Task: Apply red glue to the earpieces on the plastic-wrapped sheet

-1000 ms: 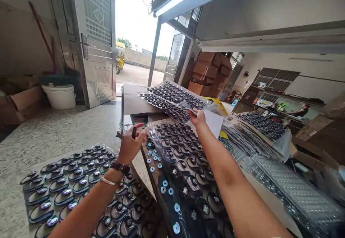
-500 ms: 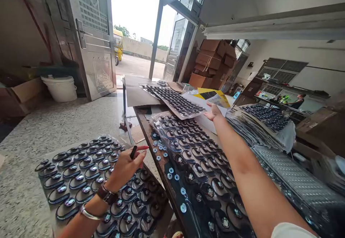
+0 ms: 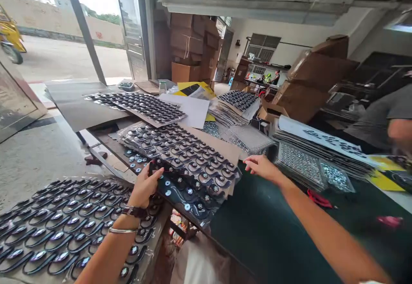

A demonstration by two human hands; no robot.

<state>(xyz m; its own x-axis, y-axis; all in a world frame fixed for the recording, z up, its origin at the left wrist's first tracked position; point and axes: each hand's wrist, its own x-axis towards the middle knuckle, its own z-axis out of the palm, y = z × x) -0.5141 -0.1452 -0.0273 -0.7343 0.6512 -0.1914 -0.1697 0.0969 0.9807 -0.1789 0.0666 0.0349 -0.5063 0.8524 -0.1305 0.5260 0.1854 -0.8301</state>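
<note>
My left hand (image 3: pixel 144 188) is at the near left edge of a stack of film-covered cardboard sheets (image 3: pixel 189 155), which carry rows of black curved pieces with shiny round studs. Its fingers are curled around a small dark stick-like object (image 3: pixel 152 167), partly hidden by the hand. Beside it, loose silver discs (image 3: pixel 168 183) lie along the table edge. My right hand (image 3: pixel 262 168) hovers just past the stack's right corner, fingers stretched to the left, seemingly holding nothing. A similar sheet (image 3: pixel 58 228) lies lower left, below my left forearm.
More studded sheets (image 3: pixel 144 106) lie farther back, beside white paper (image 3: pixel 189 109). Sheet stacks (image 3: pixel 322 142), clear bags of studs (image 3: pixel 299 164) and a red item (image 3: pixel 320 199) sit on the dark green tabletop (image 3: pixel 267 224). A person in grey (image 3: pixel 383 112) is at the right.
The view has swung right, bringing more tabletop and another person into sight. My left hand now meets the stack's near left edge; my right hand has gone from the rear sheets to its right corner.
</note>
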